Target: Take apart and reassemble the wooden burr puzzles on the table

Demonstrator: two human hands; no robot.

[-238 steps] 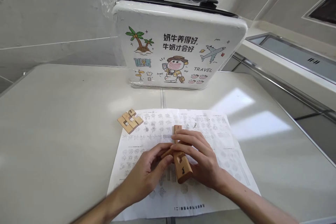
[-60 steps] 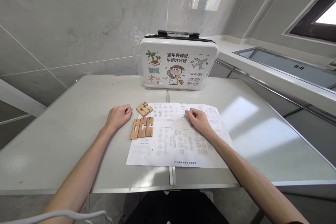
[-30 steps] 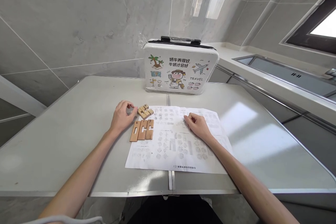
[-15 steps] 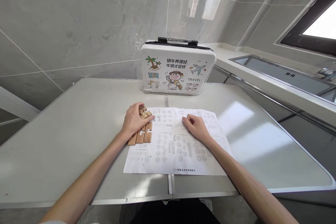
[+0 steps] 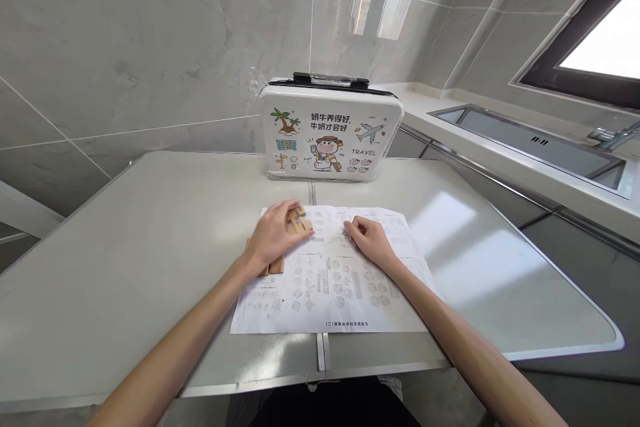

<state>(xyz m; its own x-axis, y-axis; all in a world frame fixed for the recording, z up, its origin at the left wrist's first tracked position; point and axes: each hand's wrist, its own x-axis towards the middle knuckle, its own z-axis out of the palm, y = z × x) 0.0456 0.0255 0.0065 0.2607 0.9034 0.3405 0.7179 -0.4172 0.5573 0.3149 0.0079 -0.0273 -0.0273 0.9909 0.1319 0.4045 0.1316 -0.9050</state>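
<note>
Taking twelve o'clock as the far side of the table (image 5: 165, 247), we see the light wooden block cluster (image 5: 299, 221) in the grasp of the left hand (image 5: 274, 233), over the upper-left part of the printed sheet (image 5: 345, 310), toward its ten o'clock corner. The cluster is blurred and partly covered, so we cannot tell its long axis; its exposed side faces roughly three o'clock. Around seven o'clock from it, partly under the left hand and wrist, lie flat wooden pieces (image 5: 277, 265); their visible ends point near six o'clock, with long edges running about one to seven.

Our left forearm comes in from seven o'clock, palm turned down, thumb reaching toward three, and thumb and fingers clamped on the cluster. Our right hand (image 5: 369, 237) comes from between four and five o'clock and rests on the sheet, fingers curled in together, thumb side toward ten.

At twelve o'clock the white case (image 5: 300, 173), wrapped in clear plastic, reads "奶牛养得好, 牛奶才会好" and "TRAVEL". The sheet's heading, at its six o'clock edge, is upside down to us and too small to read fully.
</note>
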